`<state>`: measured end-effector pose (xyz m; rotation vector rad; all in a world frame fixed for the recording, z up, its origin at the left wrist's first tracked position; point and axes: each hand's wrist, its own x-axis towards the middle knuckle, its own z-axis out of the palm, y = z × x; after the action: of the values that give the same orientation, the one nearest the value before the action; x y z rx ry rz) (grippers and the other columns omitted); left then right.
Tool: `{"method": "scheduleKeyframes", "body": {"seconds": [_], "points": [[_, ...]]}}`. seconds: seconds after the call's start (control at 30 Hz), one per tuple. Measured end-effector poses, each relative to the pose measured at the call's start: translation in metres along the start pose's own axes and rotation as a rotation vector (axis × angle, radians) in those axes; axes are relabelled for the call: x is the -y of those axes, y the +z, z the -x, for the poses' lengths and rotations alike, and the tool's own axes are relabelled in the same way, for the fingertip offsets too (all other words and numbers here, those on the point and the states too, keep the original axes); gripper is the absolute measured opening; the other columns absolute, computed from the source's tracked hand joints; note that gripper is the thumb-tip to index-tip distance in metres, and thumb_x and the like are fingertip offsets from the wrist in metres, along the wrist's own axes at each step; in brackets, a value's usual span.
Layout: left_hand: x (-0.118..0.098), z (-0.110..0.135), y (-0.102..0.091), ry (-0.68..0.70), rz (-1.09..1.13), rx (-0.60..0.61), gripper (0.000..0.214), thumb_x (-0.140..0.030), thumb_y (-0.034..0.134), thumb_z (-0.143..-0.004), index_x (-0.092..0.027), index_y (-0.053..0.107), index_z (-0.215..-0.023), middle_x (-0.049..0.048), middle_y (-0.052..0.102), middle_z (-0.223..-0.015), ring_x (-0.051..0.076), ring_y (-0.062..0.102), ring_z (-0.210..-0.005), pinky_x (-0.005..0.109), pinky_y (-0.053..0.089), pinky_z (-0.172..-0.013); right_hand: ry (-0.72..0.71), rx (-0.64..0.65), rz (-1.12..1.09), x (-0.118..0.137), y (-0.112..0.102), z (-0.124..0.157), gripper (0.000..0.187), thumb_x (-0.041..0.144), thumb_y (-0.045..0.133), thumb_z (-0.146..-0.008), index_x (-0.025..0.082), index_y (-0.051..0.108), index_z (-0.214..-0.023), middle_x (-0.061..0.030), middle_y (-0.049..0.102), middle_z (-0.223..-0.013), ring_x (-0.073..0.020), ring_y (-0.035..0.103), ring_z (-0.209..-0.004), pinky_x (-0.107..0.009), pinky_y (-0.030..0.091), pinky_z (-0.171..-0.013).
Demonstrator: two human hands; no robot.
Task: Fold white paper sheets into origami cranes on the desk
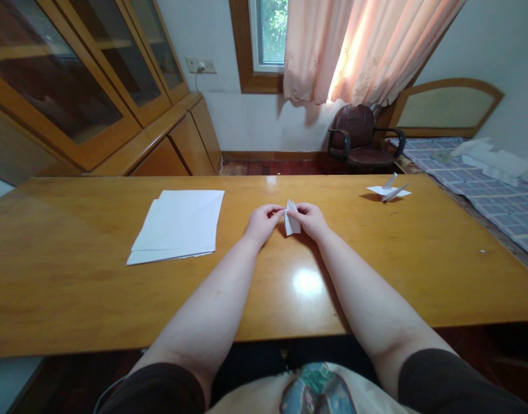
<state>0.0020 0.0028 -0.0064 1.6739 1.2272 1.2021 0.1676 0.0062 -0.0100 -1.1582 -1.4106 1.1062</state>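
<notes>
Surface: glossy wooden table [376, 270]
Left hand [260, 222]: forearm outstretched, pinching folded paper [292, 221]
Right hand [312, 221]: mirrored, pinching opposite edge

long glossy yellow-brown wooden table [74, 287]; stack of plain white paper sheets [178, 227], flat, left of centre; finished white folded paper crane [389, 191], far right of tabletop. behind: wooden cabinet with glass doors [74, 86], peach fabric curtain [354, 46], dark brown armchair [359, 135], blue checked bed cover [497, 195].
</notes>
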Motion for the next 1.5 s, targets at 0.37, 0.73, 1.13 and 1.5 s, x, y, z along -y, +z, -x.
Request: {"method": "scheduleKeyframes", "body": {"seconds": [0.37, 0.73, 1.13, 1.5], "points": [[0.0001, -0.0001, -0.0014, 0.001, 0.008, -0.023, 0.017, -0.034, 0.066, -0.075, -0.020, 0.072, -0.084, 0.0029, 0.071, -0.083, 0.016, 0.061, -0.074, 0.029, 0.047, -0.073, 0.002, 0.000, -0.008, -0.0011, 0.0003, -0.0005, 0.038, 0.052, 0.072, -0.063, 0.017, 0.071, -0.078, -0.0041, 0.070, -0.076, -0.0177, 0.060, -0.069, -0.031, 0.047, -0.068], [0.0009, -0.0003, 0.0004, 0.006, 0.035, 0.005, 0.018, -0.034, 0.063, -0.077, -0.018, 0.069, -0.081, 0.0021, 0.068, -0.080, 0.015, 0.060, -0.074, 0.028, 0.046, -0.072, -0.026, -0.029, 0.052, -0.0003, 0.0011, -0.0003, 0.037, 0.052, 0.073, -0.061, 0.017, 0.071, -0.073, -0.0033, 0.068, -0.070, -0.0170, 0.059, -0.065, -0.029, 0.045, -0.064], [-0.0003, 0.0003, -0.0013, 0.063, -0.033, 0.005, 0.016, -0.034, 0.062, -0.077, -0.018, 0.066, -0.077, 0.0011, 0.065, -0.077, 0.014, 0.056, -0.070, 0.027, 0.044, -0.069, -0.015, 0.013, 0.024, 0.0025, -0.0008, 0.0018, 0.033, 0.049, 0.073, -0.063, 0.017, 0.070, -0.072, -0.0029, 0.068, -0.070, -0.0169, 0.058, -0.065, -0.029, 0.045, -0.064], [-0.0032, 0.0001, -0.0008, 0.052, 0.086, 0.021, 0.020, -0.036, 0.059, -0.081, -0.018, 0.067, -0.086, 0.0027, 0.069, -0.084, 0.015, 0.061, -0.078, 0.028, 0.047, -0.076, -0.033, 0.004, -0.105, -0.0012, -0.0015, -0.0011, 0.033, 0.049, 0.072, -0.065, 0.019, 0.073, -0.079, -0.0044, 0.072, -0.079, -0.0186, 0.062, -0.073, -0.031, 0.047, -0.072]]}}
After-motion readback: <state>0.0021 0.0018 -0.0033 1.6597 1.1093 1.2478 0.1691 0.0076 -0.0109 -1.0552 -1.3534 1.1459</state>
